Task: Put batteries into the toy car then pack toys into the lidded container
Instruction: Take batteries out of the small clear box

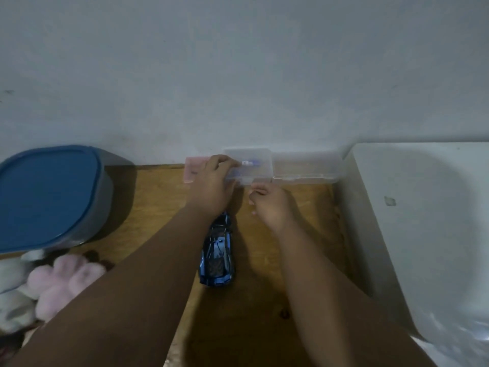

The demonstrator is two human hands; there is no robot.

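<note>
A shiny blue toy car (218,254) lies on the wooden floor between my forearms, its front end hidden under my left wrist. By the wall, a small clear plastic case (258,161) lies open with batteries (248,163) inside. My left hand (211,185) grips the case's left end. My right hand (270,205) is curled just below the case's front edge; whether it holds anything is hidden. A grey container with a blue lid (46,194) stands at the left, lid on.
Pink and white plush toys (58,282) lie at the lower left below the container. A small pink flat object (193,169) rests by the wall behind my left hand. A large white rounded object (423,221) fills the right side.
</note>
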